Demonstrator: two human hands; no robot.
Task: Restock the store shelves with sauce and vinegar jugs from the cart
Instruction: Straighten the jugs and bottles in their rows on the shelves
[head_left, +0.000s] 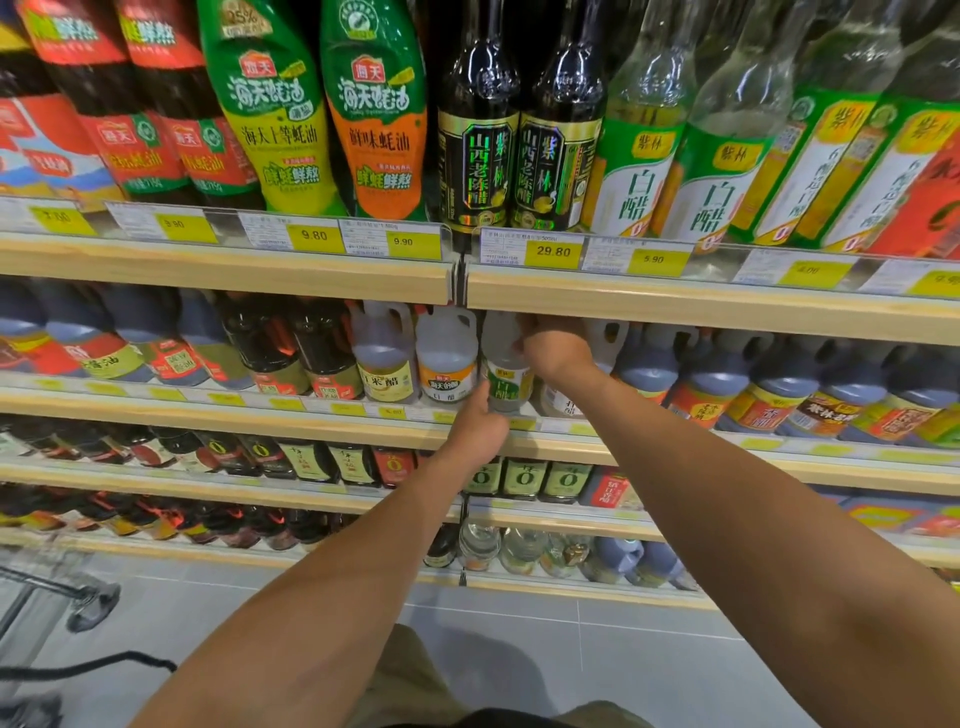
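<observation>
A clear white vinegar jug (506, 374) with a green and white label stands at the front of the second shelf (311, 415), in the middle of the view. My right hand (553, 345) grips its handle at the top, just under the shelf above. My left hand (480, 423) holds the jug low down, fingers round its base at the shelf edge. To its left stand two more pale vinegar jugs (415, 358). Dark sauce jugs (779, 384) fill the same shelf to the right.
The upper shelf (675, 296) carries oyster sauce, dark vinegar and white vinegar bottles with yellow price tags. Lower shelves hold small dark bottles. The wire cart (47, 597) shows at the lower left on the grey tile floor.
</observation>
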